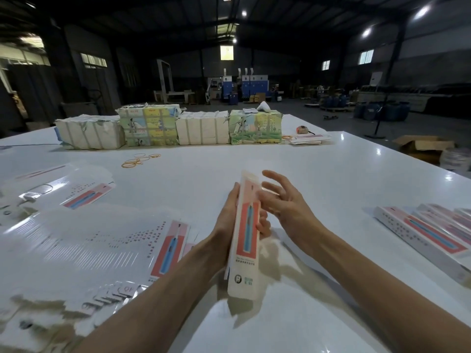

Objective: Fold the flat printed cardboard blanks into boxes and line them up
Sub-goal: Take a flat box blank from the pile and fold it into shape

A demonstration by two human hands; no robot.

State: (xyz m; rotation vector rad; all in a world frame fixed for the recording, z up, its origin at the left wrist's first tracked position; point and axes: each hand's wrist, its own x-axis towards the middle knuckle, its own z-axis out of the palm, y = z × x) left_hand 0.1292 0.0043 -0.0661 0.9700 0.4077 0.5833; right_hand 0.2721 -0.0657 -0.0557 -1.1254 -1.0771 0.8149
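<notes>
Seemingly a factory hall: truss roof (229, 24), distant blue machines (245, 85), bundled stock (149, 127).

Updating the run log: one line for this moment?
left hand grips box | right hand open beside it | flat blanks at left | folded boxes at right

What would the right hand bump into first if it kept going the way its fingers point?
Most likely the box held by the left hand. The right hand aims at it from close by, though depth is unclear.
</notes>
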